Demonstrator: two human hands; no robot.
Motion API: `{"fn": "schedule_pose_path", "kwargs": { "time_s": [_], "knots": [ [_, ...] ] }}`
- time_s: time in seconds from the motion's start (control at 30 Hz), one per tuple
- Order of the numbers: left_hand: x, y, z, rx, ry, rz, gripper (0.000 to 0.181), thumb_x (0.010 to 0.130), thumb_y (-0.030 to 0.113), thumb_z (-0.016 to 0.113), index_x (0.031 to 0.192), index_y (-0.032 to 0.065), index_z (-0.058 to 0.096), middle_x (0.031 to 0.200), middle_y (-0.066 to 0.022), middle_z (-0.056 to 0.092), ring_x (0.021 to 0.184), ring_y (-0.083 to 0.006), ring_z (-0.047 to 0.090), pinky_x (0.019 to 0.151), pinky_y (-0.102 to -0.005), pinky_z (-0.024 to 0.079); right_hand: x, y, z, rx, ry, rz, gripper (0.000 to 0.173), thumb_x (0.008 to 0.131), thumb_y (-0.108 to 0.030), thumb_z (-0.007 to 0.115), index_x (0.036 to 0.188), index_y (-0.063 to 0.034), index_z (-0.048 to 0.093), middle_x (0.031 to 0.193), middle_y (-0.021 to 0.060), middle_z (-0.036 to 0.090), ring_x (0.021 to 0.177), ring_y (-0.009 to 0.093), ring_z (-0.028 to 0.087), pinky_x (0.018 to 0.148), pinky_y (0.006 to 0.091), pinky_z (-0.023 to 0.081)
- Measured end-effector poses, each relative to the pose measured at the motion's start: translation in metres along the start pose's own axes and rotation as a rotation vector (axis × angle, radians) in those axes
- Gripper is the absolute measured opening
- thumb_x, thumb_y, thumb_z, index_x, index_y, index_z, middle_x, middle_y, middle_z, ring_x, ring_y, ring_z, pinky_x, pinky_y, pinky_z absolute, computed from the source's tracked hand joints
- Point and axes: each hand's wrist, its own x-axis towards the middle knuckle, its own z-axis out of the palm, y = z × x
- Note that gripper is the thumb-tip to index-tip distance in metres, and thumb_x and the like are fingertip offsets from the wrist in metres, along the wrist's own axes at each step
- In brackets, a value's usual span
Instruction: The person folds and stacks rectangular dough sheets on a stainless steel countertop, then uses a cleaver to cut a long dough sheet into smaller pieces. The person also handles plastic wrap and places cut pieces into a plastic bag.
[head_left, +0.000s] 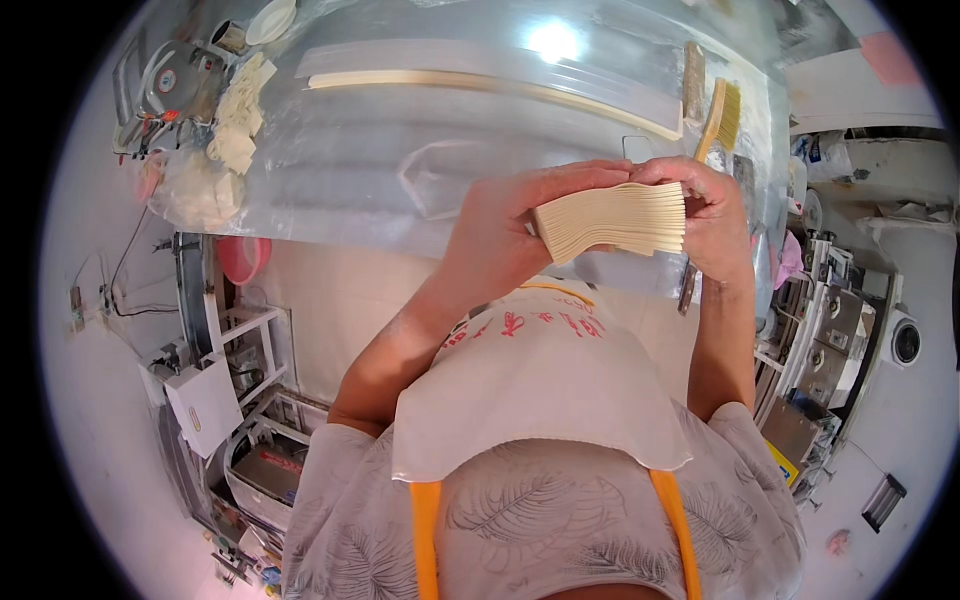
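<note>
A thick stack of pale dough sheets (615, 217), its many layered edges facing me, is held up in front of my apron. My left hand (510, 217) grips its left end, with the fingers laid over the top. At the other end my right hand (705, 210) closes round the stack, its fingers bent behind the edge. The stack curves a little between the hands, over the near edge of the metal worktable (337, 172). A clear plastic piece (435, 176) lies on the table beyond my left hand.
Long pale strips (450, 81) lie across the table's far part. At right are a wooden-handled brush (720, 116) and a wooden block (694, 82). Dough scraps (236, 120), a plastic bag (199, 191) and a metal kitchen scale (180, 82) stand at left. A pink basin (244, 259) is below the table edge.
</note>
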Motion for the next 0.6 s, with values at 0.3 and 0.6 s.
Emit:
{"fn": "schedule_pose_path", "kwargs": {
  "time_s": [0.3,0.6],
  "knots": [
    [-0.003,0.011,0.003,0.094,-0.045,0.071,0.043,0.088,-0.006,0.079,0.131,-0.0013,0.075,0.134,-0.0209,0.074,0.122,-0.027,0.073,0.102,-0.035,0.059,-0.012,-0.032,0.008,-0.013,0.02,0.031,0.032,0.083,0.004,0.085,0.114,0.0003,0.079,0.11,0.006,0.08,0.102,0.013,0.073,0.093,0.0286,0.057],
    [-0.018,-0.042,-0.001,-0.629,0.01,-0.418,0.051,0.105,0.015,0.071,0.15,-0.0029,0.055,0.144,-0.0118,0.065,0.134,-0.022,0.063,0.115,-0.0376,0.051,0.005,-0.016,0.027,0.014,0.147,0.513,0.031,0.088,-0.02,0.088,0.11,0.0004,0.08,0.097,0.0056,0.077,0.092,0.013,0.071,0.081,0.0276,0.054]
  ]
}}
